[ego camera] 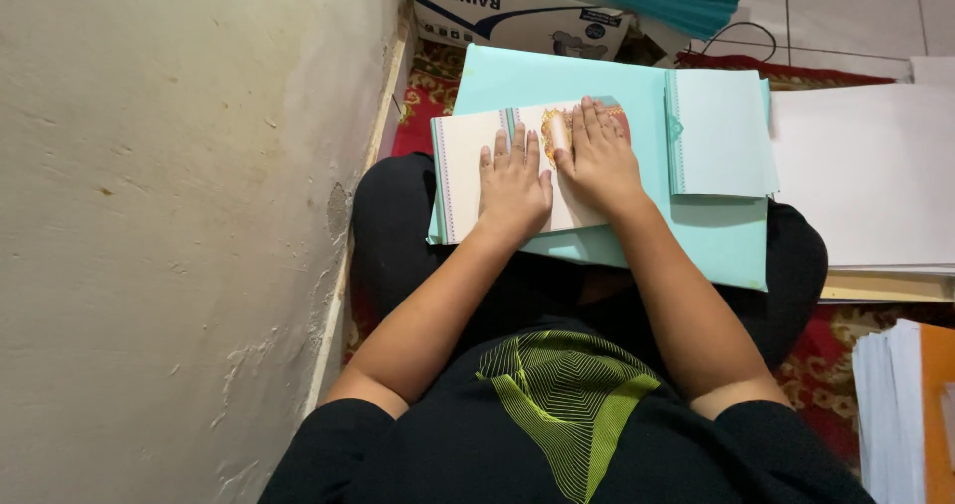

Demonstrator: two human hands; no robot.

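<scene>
single head-worn view, looking steeply down — close over the lap, wall at left, floor beyond

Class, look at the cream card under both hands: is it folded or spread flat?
Folded: the cream card shows a crease under the right hand, its flap doubled over; the left hand presses alongside.

At frame centre, the left hand point(514, 188) and right hand point(600, 159) press flat on a folded cream card point(464, 171) atop turquoise sheets point(711, 240).

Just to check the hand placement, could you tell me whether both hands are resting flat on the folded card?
Yes, the left hand and right hand lie palms down on the folded card.
</scene>
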